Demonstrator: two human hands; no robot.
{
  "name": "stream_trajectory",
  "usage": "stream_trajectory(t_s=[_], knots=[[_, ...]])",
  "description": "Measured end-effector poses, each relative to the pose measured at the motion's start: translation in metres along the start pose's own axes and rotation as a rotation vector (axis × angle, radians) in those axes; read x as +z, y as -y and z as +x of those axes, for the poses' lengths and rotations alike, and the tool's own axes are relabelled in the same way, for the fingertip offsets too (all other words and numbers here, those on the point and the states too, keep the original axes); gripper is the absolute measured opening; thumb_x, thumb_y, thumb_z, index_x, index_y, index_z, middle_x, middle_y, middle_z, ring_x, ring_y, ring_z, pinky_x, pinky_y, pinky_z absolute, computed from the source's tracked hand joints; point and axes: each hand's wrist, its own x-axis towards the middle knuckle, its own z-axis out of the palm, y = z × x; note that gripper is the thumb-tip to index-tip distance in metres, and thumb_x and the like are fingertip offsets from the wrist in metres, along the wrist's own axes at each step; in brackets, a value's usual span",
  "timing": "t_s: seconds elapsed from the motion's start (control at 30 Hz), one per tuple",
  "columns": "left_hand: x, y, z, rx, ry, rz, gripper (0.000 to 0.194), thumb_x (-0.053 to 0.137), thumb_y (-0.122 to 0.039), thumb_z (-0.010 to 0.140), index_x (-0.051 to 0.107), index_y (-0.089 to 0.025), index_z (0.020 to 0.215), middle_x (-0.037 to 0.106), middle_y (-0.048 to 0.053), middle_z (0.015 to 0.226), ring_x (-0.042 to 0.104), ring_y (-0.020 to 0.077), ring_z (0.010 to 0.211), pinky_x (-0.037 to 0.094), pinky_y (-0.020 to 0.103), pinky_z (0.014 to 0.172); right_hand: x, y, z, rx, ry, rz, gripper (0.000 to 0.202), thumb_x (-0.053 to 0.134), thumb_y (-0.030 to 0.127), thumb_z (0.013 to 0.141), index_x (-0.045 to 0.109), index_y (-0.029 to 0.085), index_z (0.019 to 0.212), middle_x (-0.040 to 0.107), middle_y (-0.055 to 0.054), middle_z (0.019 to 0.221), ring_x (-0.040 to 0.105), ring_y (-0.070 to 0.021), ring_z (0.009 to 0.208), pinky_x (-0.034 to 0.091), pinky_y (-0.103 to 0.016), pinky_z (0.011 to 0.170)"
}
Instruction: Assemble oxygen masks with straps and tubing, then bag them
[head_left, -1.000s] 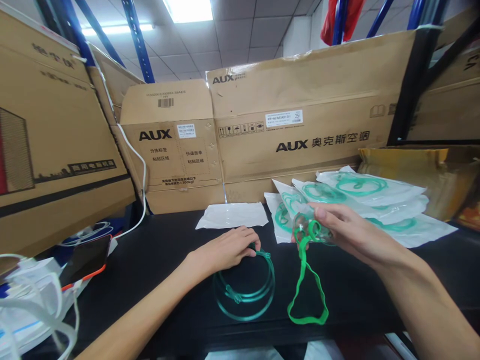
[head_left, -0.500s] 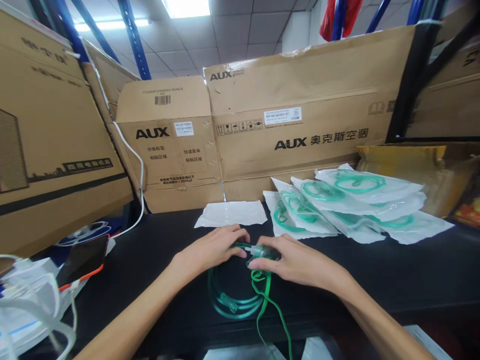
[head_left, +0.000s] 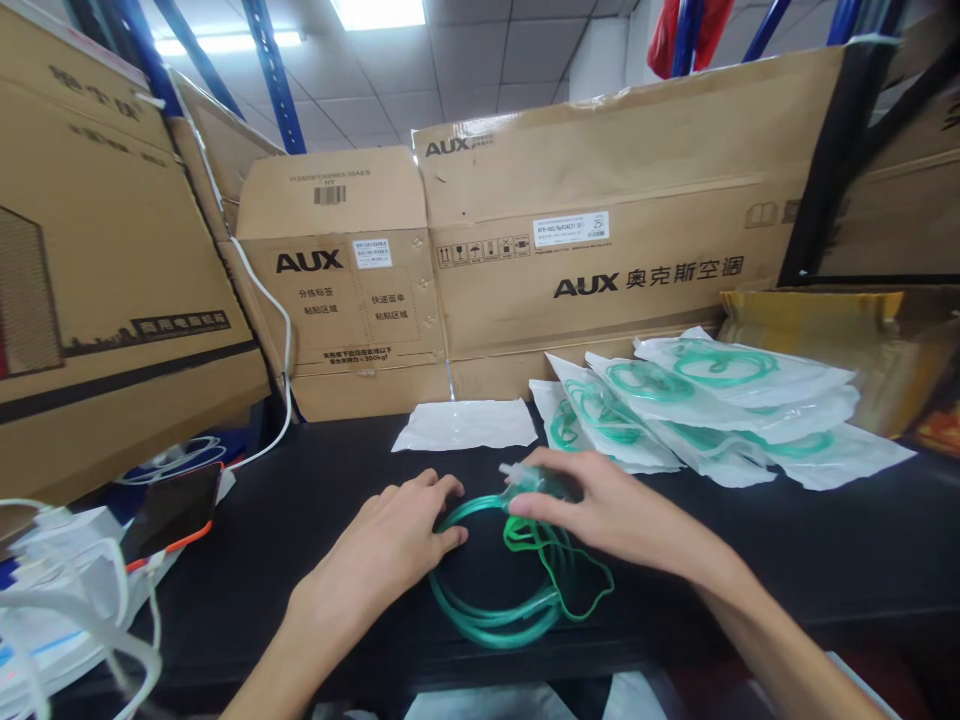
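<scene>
In the head view, my right hand point(head_left: 611, 515) grips a clear, greenish oxygen mask point(head_left: 521, 480) from its right side, with a pale connector pointing left. Much of the mask is hidden behind the fingers. Coiled green tubing point(head_left: 495, 632) lies on the black table below it. My left hand point(head_left: 379, 545) rests at the left side of this coil, thumb and fingers apart, close to the tube. A thin bright-green elastic strap point(head_left: 600, 598) hangs from the mask and lies in a loop over the right part of the coil.
A flat white pouch point(head_left: 465, 425) lies behind my hands. Several white bags with green tubing point(head_left: 724, 365) are piled at the back right. AUX cardboard point(head_left: 622, 210) walls the black table point(head_left: 322, 470). At left are a phone point(head_left: 176, 510) and white cables point(head_left: 112, 640).
The left hand has moved left and down, its fingers spreading away from the mask connector. The strap, which hung over the table's front edge, now lies gathered on the coil. The right hand still holds the mask.
</scene>
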Motion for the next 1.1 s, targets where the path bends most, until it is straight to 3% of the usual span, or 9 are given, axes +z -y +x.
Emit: stream_trajectory(t_s=[0.1, 0.2, 0.33, 0.43, 0.63, 0.73, 0.9, 1.1], knots=[[-0.003, -0.007, 0.01, 0.116, -0.038, -0.052, 0.029, 0.066, -0.04, 0.093, 0.065, -0.032, 0.121, 0.064, 0.003, 0.123, 0.064, 0.0291, 0.11, 0.045, 0.038, 0.087, -0.028, -0.001, -0.008, -0.023, -0.144, 0.111, 0.043, 0.065, 0.063, 0.091, 0.071, 0.024, 0.107, 0.075, -0.004, 0.102, 0.068, -0.0245, 0.09, 0.049, -0.032, 0.077], [0.002, -0.012, 0.024, 0.263, -0.035, -0.123, 0.019, 0.066, -0.034, 0.095, 0.067, -0.031, 0.114, 0.065, 0.0, 0.116, 0.062, 0.0241, 0.111, 0.044, 0.033, 0.089, -0.054, -0.006, -0.018, -0.024, -0.362, 0.126, 0.037, 0.069, 0.06, 0.089, 0.069, 0.023, 0.095, 0.074, -0.002, 0.087, 0.068, -0.0232, 0.079, 0.049, -0.031, 0.069], [0.011, -0.021, 0.032, 0.301, -0.034, -0.143, 0.012, 0.064, -0.033, 0.097, 0.068, -0.028, 0.108, 0.065, 0.0, 0.11, 0.062, 0.023, 0.107, 0.043, 0.032, 0.088, -0.064, -0.013, -0.021, -0.03, -0.504, 0.075, 0.037, 0.075, 0.059, 0.084, 0.066, 0.023, 0.087, 0.067, 0.002, 0.068, 0.061, -0.0191, 0.065, 0.041, -0.029, 0.059], [0.015, -0.025, 0.032, 0.296, -0.041, -0.164, 0.009, 0.06, -0.031, 0.1, 0.067, -0.026, 0.102, 0.067, 0.0, 0.107, 0.063, 0.022, 0.103, 0.043, 0.031, 0.085, -0.051, -0.015, -0.012, -0.017, -0.458, 0.026, 0.038, 0.078, 0.059, 0.081, 0.068, 0.024, 0.091, 0.064, 0.003, 0.068, 0.057, -0.0178, 0.064, 0.037, -0.029, 0.057], [0.012, -0.016, 0.029, 0.276, -0.104, -0.253, 0.014, 0.057, -0.035, 0.102, 0.067, -0.028, 0.108, 0.07, 0.0, 0.107, 0.063, 0.0214, 0.103, 0.043, 0.031, 0.088, -0.015, -0.008, 0.003, 0.057, -0.193, 0.051, 0.045, 0.08, 0.056, 0.079, 0.073, 0.023, 0.109, 0.074, 0.002, 0.083, 0.066, -0.0203, 0.073, 0.046, -0.031, 0.068], [0.008, -0.01, 0.029, 0.265, -0.152, -0.336, 0.016, 0.058, -0.034, 0.101, 0.069, -0.029, 0.11, 0.072, 0.0, 0.107, 0.064, 0.021, 0.1, 0.044, 0.03, 0.087, -0.011, -0.012, 0.005, 0.095, -0.148, 0.046, 0.044, 0.079, 0.055, 0.081, 0.073, 0.022, 0.109, 0.075, 0.0, 0.089, 0.069, -0.0207, 0.075, 0.048, -0.031, 0.07], [0.003, -0.008, 0.025, 0.305, -0.21, -0.448, 0.013, 0.058, -0.03, 0.1, 0.07, -0.029, 0.105, 0.074, -0.003, 0.108, 0.065, 0.0194, 0.101, 0.044, 0.027, 0.085, -0.004, -0.024, 0.009, 0.152, -0.056, 0.088, 0.043, 0.077, 0.055, 0.083, 0.072, 0.02, 0.108, 0.073, 0.0, 0.081, 0.067, -0.0201, 0.072, 0.047, -0.031, 0.069], [0.0, -0.009, 0.021, 0.294, -0.179, -0.498, 0.012, 0.059, -0.033, 0.101, 0.07, -0.031, 0.107, 0.073, -0.006, 0.105, 0.065, 0.0175, 0.097, 0.043, 0.027, 0.084, 0.008, -0.027, 0.016, 0.122, -0.038, -0.004, 0.041, 0.072, 0.061, 0.085, 0.072, 0.022, 0.1, 0.07, 0.001, 0.086, 0.06, -0.019, 0.076, 0.043, -0.03, 0.068]])
